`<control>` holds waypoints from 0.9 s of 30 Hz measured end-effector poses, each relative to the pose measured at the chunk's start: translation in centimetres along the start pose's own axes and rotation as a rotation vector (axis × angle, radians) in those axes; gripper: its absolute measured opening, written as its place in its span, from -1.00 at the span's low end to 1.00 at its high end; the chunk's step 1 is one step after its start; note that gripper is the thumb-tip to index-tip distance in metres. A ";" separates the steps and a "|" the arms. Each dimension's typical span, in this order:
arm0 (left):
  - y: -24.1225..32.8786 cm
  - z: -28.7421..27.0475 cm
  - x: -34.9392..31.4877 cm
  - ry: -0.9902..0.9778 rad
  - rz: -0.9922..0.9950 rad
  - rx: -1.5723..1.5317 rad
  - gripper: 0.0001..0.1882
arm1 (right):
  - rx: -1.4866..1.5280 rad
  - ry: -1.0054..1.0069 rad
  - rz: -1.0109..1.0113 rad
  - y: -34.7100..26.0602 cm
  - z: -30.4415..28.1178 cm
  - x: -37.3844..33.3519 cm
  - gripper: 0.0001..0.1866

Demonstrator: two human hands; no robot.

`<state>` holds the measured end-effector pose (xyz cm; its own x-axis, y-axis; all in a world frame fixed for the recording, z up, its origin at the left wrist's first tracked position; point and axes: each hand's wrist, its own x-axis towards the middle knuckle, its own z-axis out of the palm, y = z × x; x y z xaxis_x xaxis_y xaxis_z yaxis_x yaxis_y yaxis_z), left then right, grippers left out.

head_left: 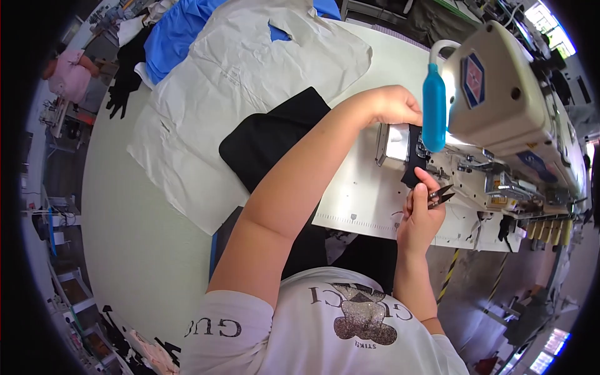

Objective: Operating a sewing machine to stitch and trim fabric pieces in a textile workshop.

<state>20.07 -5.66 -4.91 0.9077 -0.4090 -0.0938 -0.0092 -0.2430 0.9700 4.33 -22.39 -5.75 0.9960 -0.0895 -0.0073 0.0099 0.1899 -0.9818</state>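
A narrow black fabric piece (409, 176) lies on the sewing machine's bed, beside the needle area. At its far end, my left hand (395, 105) is closed, its fingertips pinching the fabric's edge, partly hidden behind a blue lamp head (433, 112). At the near end is my right hand (422, 215), with thread snips (442, 196) held in its curled fingers, blades pointing right. Its index fingertip rests on the black fabric. The sewing machine (509, 94) with its pale head stands over the bed at the right.
Left of the machine, a black fabric panel (275, 134) lies on a large white sheet (187, 125) across the table. Blue cloth (178, 40) is heaped at the far left, near a black glove-like piece (120, 94). A person in pink (70, 74) is in the background.
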 end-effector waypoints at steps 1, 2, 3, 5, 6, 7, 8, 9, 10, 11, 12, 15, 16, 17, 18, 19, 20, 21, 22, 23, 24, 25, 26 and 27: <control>-0.2 0.2 0.3 -0.003 0.039 -0.091 -0.60 | 0.001 -0.003 0.003 0.0 -0.1 0.0 -0.74; -0.4 0.0 0.5 -0.042 0.030 -0.177 -0.77 | -0.019 -0.006 -0.006 0.0 -0.1 0.1 -0.74; -0.7 0.1 0.6 -0.057 0.041 -0.272 -0.76 | -0.039 -0.007 -0.013 0.0 -0.2 0.1 -0.74; -1.0 0.2 0.7 -0.080 0.072 -0.466 -0.75 | -0.056 -0.017 -0.020 0.2 -0.3 0.2 -0.74; -1.2 0.2 0.7 -0.110 0.095 -0.475 -0.73 | -0.074 -0.006 -0.032 0.3 -0.4 0.2 -0.74; -1.2 0.2 0.6 -0.098 0.102 -0.460 -0.70 | -0.066 -0.001 -0.038 0.4 -0.4 0.3 -0.74; -1.2 0.3 0.5 -0.076 0.097 -0.440 -0.67 | -0.058 0.003 -0.045 0.5 -0.4 0.3 -0.75; -1.1 0.3 0.3 -0.052 0.075 -0.414 -0.63 | -0.067 0.003 -0.049 0.6 -0.4 0.3 -0.75; -1.0 0.1 0.2 -0.022 0.030 -0.233 -0.51 | -0.075 0.003 -0.056 0.6 -0.4 0.3 -0.76; -0.7 -0.1 0.1 -0.051 -0.012 -0.097 -0.49 | -0.066 -0.004 -0.059 0.7 -0.4 0.3 -0.76; -0.4 -0.3 0.2 -0.081 -0.074 0.044 -0.46 | -0.063 0.003 -0.066 0.7 -0.4 0.3 -0.77; 0.1 -0.8 0.0 -0.103 -0.018 0.085 -0.57 | -0.085 0.011 -0.077 0.8 -0.4 0.3 -0.78; 0.2 -0.9 0.0 -0.106 0.017 0.047 -0.61 | -0.085 0.034 -0.068 0.8 -0.5 0.3 -0.78; 0.2 -0.9 0.0 -0.108 0.051 0.008 -0.65 | -0.090 0.037 -0.071 0.8 -0.6 0.3 -0.78; 0.2 -0.8 0.0 -0.104 0.110 -0.093 -0.76 | -0.093 0.037 -0.077 0.8 -0.7 0.3 -0.78; 0.1 -0.8 0.0 -0.103 0.123 -0.189 -0.78 | -0.097 0.038 -0.081 0.9 -0.8 0.2 -0.78; 0.0 -0.7 0.1 -0.102 0.134 -0.286 -0.81 | -0.068 -0.010 -0.078 0.8 -1.1 0.2 -0.78; -0.1 -0.7 0.1 -0.102 0.141 -0.384 -0.83 | -0.066 -0.006 -0.083 0.9 -1.3 0.2 -0.78; -0.2 -0.7 0.2 -0.101 0.126 -0.410 -0.83 | -0.063 -0.003 -0.090 1.0 -1.4 0.2 -0.78; -0.3 -0.7 0.3 -0.102 0.109 -0.438 -0.84 | -0.050 0.004 -0.094 1.2 -1.6 0.2 -0.78; -0.3 -0.7 0.4 -0.106 0.092 -0.466 -0.84 | -0.030 -0.007 -0.095 1.3 -1.8 0.2 -0.79; -0.4 -0.7 0.4 -0.106 0.092 -0.487 -0.83 | -0.051 -0.001 -0.097 1.4 -1.9 0.2 -0.80; -0.4 -0.6 0.4 -0.107 0.094 -0.505 -0.82 | -0.053 -0.001 -0.108 1.5 -2.1 0.2 -0.80; -0.4 -0.6 0.4 -0.108 0.097 -0.520 -0.81 | -0.042 0.001 -0.120 1.6 -2.1 0.2 -0.80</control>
<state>20.70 -5.18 -5.15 0.8646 -0.5025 0.0058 0.1430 0.2572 0.9557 4.37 -24.19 -7.73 0.9877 -0.1098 0.1109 0.1255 0.1364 -0.9827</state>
